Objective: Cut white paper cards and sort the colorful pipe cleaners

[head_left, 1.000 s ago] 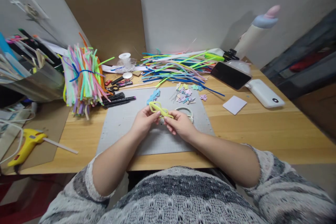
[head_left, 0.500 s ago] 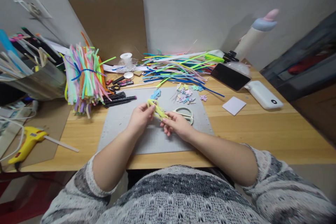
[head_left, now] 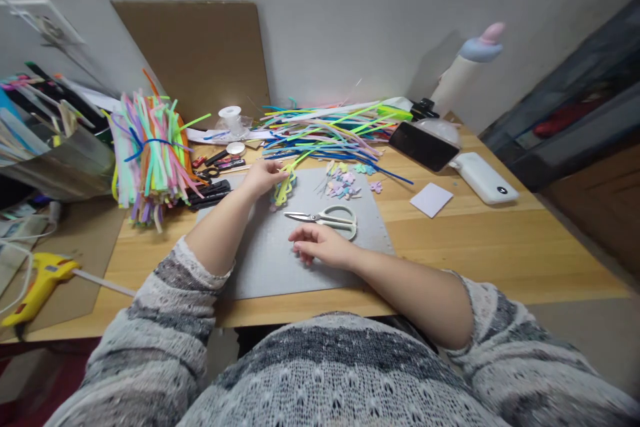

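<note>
My left hand (head_left: pixel 265 177) reaches to the far left part of the grey mat (head_left: pixel 270 273). Its fingers pinch the top of a yellow bent pipe-cleaner shape (head_left: pixel 284 192), which hangs over or rests on the mat beside a partly covered light-blue piece. My right hand (head_left: pixel 320 243) hovers over the middle of the mat, fingers loosely apart with nothing in them. Just beyond it lie scissors (head_left: pixel 316 217) with pale handles, blades pointing left. Several small pastel pieces (head_left: pixel 344 181) with thin wires sit in a pile at the mat's far side.
Loose pipe cleaners (head_left: pixel 330 133) spread along the wall, and a tied bundle (head_left: pixel 155 160) stands at left. A yellow glue gun (head_left: pixel 43 280) lies near the left edge. To the right are a phone (head_left: pixel 423 147), a white power bank (head_left: pixel 486 178) and a white square card (head_left: pixel 431 200).
My left hand has carried the yellow shape away to the far left of the mat. My right hand has let go of it and drawn back slightly, uncovering the scissors.
</note>
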The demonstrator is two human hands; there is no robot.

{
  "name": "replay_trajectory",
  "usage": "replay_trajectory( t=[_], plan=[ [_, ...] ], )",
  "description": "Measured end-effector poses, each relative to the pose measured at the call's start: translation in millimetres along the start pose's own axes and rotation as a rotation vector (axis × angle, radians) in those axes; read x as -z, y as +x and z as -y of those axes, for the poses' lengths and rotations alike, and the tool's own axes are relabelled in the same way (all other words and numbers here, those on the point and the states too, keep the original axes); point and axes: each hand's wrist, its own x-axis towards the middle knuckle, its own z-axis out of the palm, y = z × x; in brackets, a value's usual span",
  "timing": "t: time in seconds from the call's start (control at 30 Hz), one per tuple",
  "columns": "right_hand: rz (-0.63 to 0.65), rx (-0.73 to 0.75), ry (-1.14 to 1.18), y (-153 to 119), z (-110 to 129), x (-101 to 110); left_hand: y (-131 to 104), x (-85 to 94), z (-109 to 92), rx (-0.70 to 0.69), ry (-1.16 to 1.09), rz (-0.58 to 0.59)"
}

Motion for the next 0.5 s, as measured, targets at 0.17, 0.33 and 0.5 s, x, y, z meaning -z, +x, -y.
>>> replay_trajectory(
  t=[0.17,0.33,0.5],
  plan=[
    [0.034,-0.001,-0.009,-1,1,0,-2,-2.1,2,0.002,0.192,-0.099],
    [0.060,-0.005,-0.009,-1,0,1,-16,-9.0,1,0.045,0.235,-0.051],
    [0.070,-0.001,-0.021,0,-1,1,-20,-5.7,-1,0.064,0.123,-0.014]
  ],
)
